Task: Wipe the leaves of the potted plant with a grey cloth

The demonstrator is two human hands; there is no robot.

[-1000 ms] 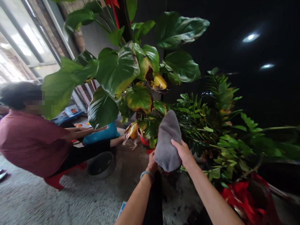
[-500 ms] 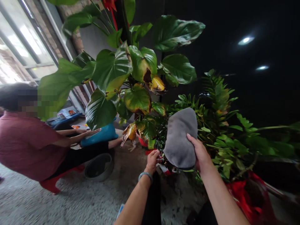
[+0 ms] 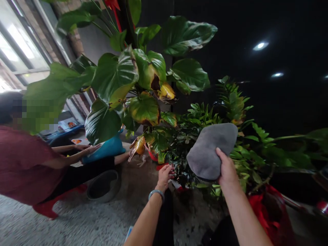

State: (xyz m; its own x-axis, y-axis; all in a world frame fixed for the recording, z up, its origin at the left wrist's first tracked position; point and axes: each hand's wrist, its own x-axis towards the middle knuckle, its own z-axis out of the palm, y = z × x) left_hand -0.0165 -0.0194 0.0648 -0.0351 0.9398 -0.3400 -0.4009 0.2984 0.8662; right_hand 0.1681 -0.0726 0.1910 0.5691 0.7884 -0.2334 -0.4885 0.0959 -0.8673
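Note:
My right hand (image 3: pixel 227 169) grips a grey cloth (image 3: pixel 210 150) and holds it against the small-leaved green plant (image 3: pixel 230 136) in front of me. My left hand (image 3: pixel 164 174), with a pale bracelet on the wrist, reaches into the low dark foliage near a red pot (image 3: pixel 153 155); its fingers are curled around stems or leaves there. Above stands a large-leaved plant (image 3: pixel 115 75) with some yellowing, browned leaves (image 3: pixel 165 91).
A person in a dark red shirt (image 3: pixel 23 164) crouches at the left, arms stretched toward a blue object (image 3: pixel 107 147). A metal basin (image 3: pixel 101 186) lies on the speckled floor. Red wrapping (image 3: pixel 266 212) covers a pot at the lower right. Windows are at the upper left.
My right hand has carried the grey cloth to the right, off the middle of the plants and onto the small-leaved one. My left hand has let go of the cloth and reached into the low foliage.

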